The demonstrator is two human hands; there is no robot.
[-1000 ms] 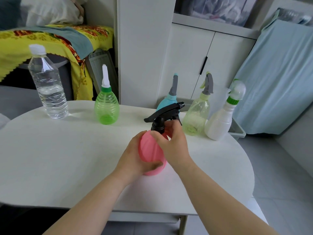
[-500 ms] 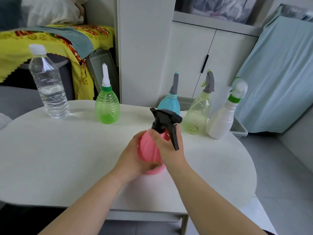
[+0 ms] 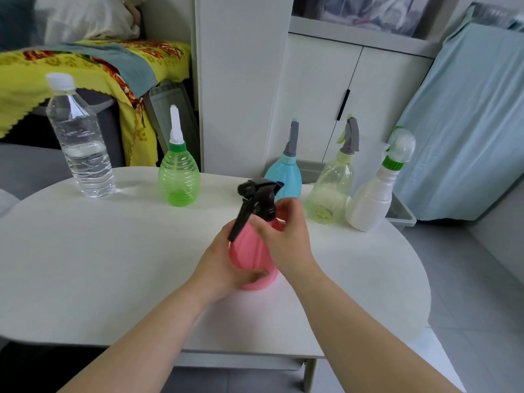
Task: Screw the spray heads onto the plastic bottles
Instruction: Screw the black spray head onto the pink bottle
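The pink bottle (image 3: 253, 256) stands upright on the tabletop (image 3: 99, 265), its neck axis vertical. The left hand (image 3: 224, 268) grips its body from the left, while the right hand (image 3: 283, 236) — directly beside the neck — pinches the black spray head (image 3: 256, 202) at its collar, trigger pointing down-left.

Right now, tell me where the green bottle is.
In the head view the green bottle stands upright at the table's far left, between the clear water bottle and the blue spray bottle.

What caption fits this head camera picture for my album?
Left hand steadies a pink bottle while right hand grips its black spray head.
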